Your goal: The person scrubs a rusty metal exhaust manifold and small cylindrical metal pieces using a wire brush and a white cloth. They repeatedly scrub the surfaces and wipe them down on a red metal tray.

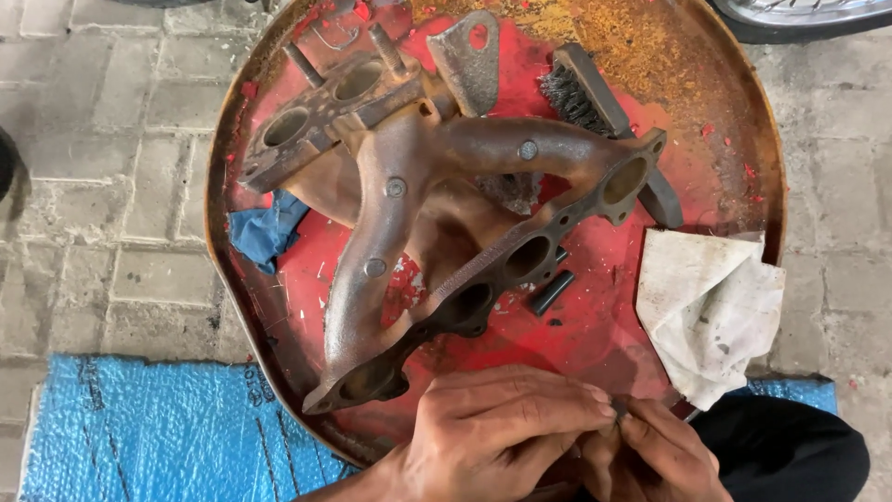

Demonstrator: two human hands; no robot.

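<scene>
- Left hand point(492, 432) sits at the bottom edge of the view, over the near rim of the round red tray point(725, 177), its fingers point(557, 409) stretched toward the right hand
- Right hand point(664, 455) is just beside it, fingertips meeting those of the left; both hands pinch together at one spot, and something small seems caught between them, too hidden to tell what it is
- How far either hand is closed on that spot cannot be told for sure; the fingers look pressed close, not spread
- Rusty exhaust manifold point(418, 214) lies across the middle of the tray, just beyond the hands, its long ported flange point(502, 279) slanting from lower left to upper right
- A second flange point(325, 112) with two round holes and two studs sits at the upper left of the manifold
- Wire brush point(595, 107) rests on the tray at the upper right, partly under the manifold's end
- Small black cylinder point(551, 292) lies on the red surface just beside the long flange
- Dirty white rag point(711, 311) hangs over the tray's right rim, near the right hand
- Blue cloth point(265, 231) peeks out at the left, under the manifold
- Blue tarp point(149, 432) lies on the paved floor at lower left, under the tray's edge
</scene>
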